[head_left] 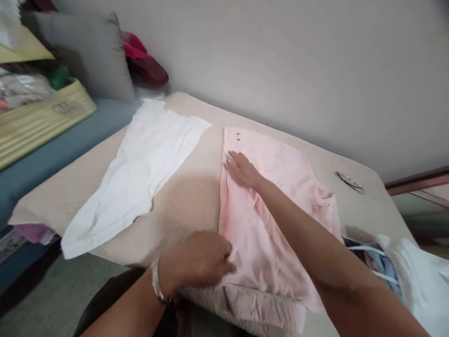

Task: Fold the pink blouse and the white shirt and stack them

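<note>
A pink garment [280, 164] with small cut-out patterns is spread on the cream-covered bed [189, 201], its straight edge running down the left side. My right hand [242, 169] lies on the upper left part of that garment, fingers stretched out along the edge. Near the lower left edge is my left hand [198, 257], with a silver bracelet on the wrist. Its fingers bend downward and are blurred, so I cannot tell whether they grip the fabric. Folds run through the lower part of the garment, and some of it hangs over the bed's front edge.
To the left, a white cloth [136, 164] lies on the bed. Eyeglasses [350, 182] rest at the right, above a white bundle [421, 276]. A yellow container [45, 117] and a grey cushion [94, 56] stand at far left. The wall [280, 61] borders the back.
</note>
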`<act>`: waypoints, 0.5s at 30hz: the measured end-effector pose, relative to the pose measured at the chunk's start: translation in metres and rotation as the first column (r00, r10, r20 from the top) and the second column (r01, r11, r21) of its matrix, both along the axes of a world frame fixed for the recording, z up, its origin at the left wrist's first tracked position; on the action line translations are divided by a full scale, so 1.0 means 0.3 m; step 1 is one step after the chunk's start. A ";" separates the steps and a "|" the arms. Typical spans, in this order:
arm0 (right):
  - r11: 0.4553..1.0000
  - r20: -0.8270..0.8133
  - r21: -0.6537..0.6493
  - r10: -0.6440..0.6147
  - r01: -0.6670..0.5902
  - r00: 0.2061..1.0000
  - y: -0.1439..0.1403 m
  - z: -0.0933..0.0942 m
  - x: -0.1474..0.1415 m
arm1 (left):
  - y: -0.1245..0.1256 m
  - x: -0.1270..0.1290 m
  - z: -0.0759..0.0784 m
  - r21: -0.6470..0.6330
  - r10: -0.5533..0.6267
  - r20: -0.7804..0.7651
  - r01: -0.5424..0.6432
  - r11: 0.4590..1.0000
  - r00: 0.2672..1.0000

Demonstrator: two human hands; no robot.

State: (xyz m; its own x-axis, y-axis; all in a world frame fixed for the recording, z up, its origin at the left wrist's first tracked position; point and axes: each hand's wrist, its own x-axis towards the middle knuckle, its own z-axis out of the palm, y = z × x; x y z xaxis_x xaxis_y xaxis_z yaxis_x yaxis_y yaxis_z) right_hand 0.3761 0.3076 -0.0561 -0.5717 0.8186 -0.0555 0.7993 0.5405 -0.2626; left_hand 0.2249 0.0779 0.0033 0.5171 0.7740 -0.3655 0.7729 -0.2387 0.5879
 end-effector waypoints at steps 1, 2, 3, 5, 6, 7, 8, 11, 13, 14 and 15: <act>1.000 -0.067 -0.013 -0.001 0.001 0.998 -0.113 0.012 0.046 | 0.017 -0.023 0.007 0.036 0.077 -0.022 -0.076 0.996 0.997; 1.000 -0.131 -0.007 0.005 -0.006 0.991 -0.236 0.020 0.093 | 0.032 -0.037 0.007 0.081 0.157 -0.047 -0.153 0.985 0.986; 0.999 -0.155 0.008 0.045 -0.044 0.987 -0.364 0.025 0.140 | 0.045 -0.042 0.003 0.127 0.232 -0.069 -0.222 0.967 0.970; 0.988 -0.127 0.027 0.151 -0.149 0.980 -0.608 0.025 0.219 | 0.063 -0.028 -0.010 0.212 0.336 -0.086 -0.312 0.926 0.938; 0.976 -0.100 0.022 0.217 -0.216 0.971 -0.713 0.023 0.247 | 0.068 -0.012 -0.018 0.250 0.357 -0.080 -0.328 0.911 0.931; 0.957 -0.075 0.010 0.290 -0.290 0.954 -0.802 0.020 0.268 | 0.071 0.008 -0.027 0.283 0.358 -0.067 -0.327 0.902 0.931; 0.934 -0.051 -0.012 0.355 -0.356 0.933 -0.873 0.018 0.281 | 0.073 0.030 -0.038 0.318 0.345 -0.053 -0.311 0.896 0.937; 0.896 -0.022 -0.066 0.440 -0.440 0.898 -0.976 0.027 0.291 | 0.069 0.087 -0.082 0.401 0.243 -0.071 -0.195 0.895 0.967; 0.896 -0.036 -0.084 0.435 -0.437 0.900 -0.984 0.046 0.292 | 0.064 0.106 -0.115 0.420 0.180 -0.136 -0.107 0.901 0.974; 0.896 -0.050 -0.086 0.432 -0.435 0.900 -0.980 0.056 0.295 | 0.061 0.110 -0.128 0.428 0.159 -0.167 -0.074 0.901 0.973; 0.897 -0.067 -0.084 0.430 -0.434 0.901 -0.977 0.065 0.300 | 0.059 0.112 -0.138 0.440 0.153 -0.190 -0.055 0.896 0.970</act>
State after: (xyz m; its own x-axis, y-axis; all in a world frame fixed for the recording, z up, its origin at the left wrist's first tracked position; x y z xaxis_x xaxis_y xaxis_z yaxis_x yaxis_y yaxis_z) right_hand 0.4661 0.0145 -0.0368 -0.8715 0.4829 -0.0855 0.4789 0.8006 -0.3600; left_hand 0.2586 0.0957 -0.0381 0.3718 0.9250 -0.0784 0.9025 -0.3404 0.2637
